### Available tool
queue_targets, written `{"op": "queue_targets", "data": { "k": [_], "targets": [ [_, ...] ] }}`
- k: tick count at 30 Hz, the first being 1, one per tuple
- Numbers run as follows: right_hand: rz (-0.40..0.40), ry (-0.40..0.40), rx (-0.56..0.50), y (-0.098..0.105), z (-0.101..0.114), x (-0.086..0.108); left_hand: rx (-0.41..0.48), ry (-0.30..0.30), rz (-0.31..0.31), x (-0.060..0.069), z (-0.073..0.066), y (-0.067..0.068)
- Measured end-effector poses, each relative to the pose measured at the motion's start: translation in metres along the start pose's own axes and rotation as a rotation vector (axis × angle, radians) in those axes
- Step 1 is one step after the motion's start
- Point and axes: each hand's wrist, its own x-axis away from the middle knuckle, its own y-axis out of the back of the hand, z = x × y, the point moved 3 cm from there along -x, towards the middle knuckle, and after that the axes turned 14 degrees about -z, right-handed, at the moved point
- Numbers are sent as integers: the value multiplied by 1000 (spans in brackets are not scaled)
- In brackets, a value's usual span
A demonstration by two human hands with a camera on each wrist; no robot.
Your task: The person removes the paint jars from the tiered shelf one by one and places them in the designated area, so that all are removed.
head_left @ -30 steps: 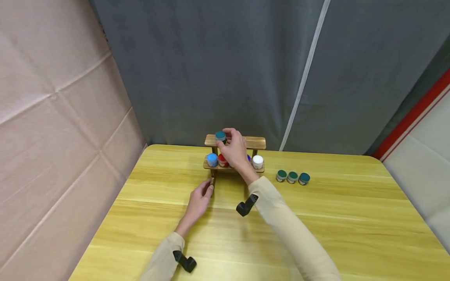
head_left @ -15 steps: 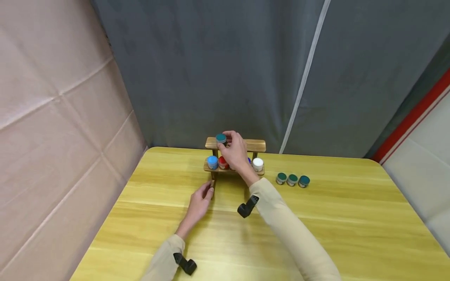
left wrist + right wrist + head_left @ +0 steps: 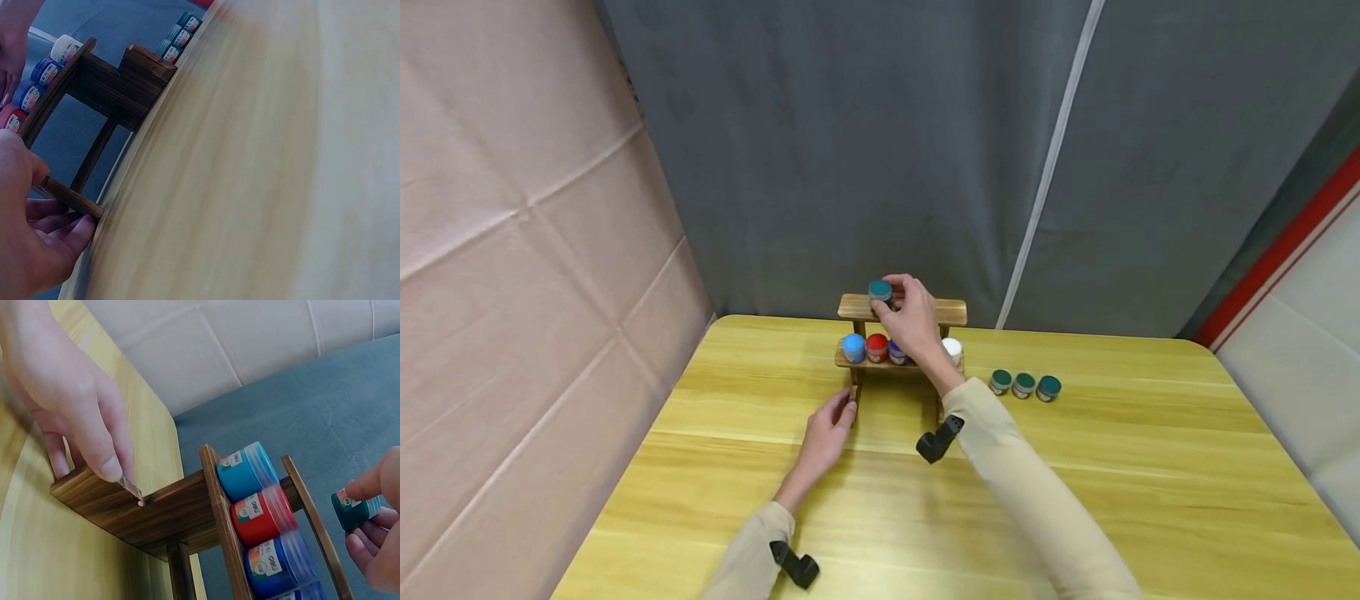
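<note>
My right hand [image 3: 913,317] pinches a green-lidded paint jar [image 3: 355,509] between thumb and fingers. In the right wrist view, a gap separates this jar from the upper shelf [image 3: 319,528] of a two-tier wooden rack [image 3: 951,312]. My left hand [image 3: 826,429] grips the rack's side foot low at its left end, thumb on one face and fingers on the other [image 3: 69,228]. On the lower shelf stand a light blue jar [image 3: 247,470], a red jar [image 3: 264,515], dark blue jars [image 3: 280,564] and a white jar [image 3: 65,49]. My right forearm partly covers that row in the head view.
Three green-lidded jars [image 3: 1023,385] stand in a row on the wooden table [image 3: 1112,467], right of the rack. A grey curtain [image 3: 850,150] hangs behind the table's back edge. A pale cloth wall [image 3: 550,333] runs along the left.
My right hand has shifted slightly right and up with the green-lidded jar, uncovering a dark blue jar below. The left hand keeps its grip on the rack.
</note>
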Motion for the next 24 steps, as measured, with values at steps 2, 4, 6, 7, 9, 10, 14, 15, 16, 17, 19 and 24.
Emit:
{"op": "queue_targets", "data": {
  "k": [2,4,6,7,9,10,14,15,16,17,19,24],
  "targets": [
    [1,-6,2,3,0,-1,2,-3,-3,0,0,0],
    [-2,-10,7,7,-1,-2,2,-5,-4,0,0,-1],
    [-9,-12,8,10,-2,-3,4,-9,-3,0,-1,-1],
    [-13,-14,12,12,-2,-3,6,-10,-3,0,-1,-1],
    [-22,-11,17,15,-4,-4,13,-9,-3,0,-1,-1],
    [-26,-9,16,17,-4,-4,17,-9,-3,0,-2,-2],
    [-33,-8,13,21,-8,-6,38,-7,-5,-1,-1,-2],
    [-34,-9,12,23,-9,-6,44,-5,-6,-1,-1,-2],
    [-35,-15,9,24,-9,-7,50,-3,-6,-1,-1,-2],
    [-37,-22,15,26,-10,-7,56,-1,-5,-1,0,-2],
    [-40,-32,21,29,-11,-7,66,3,-5,-1,0,-2],
    [-43,-49,35,37,-14,-8,63,-9,-10,-1,0,1]
  ]
}}
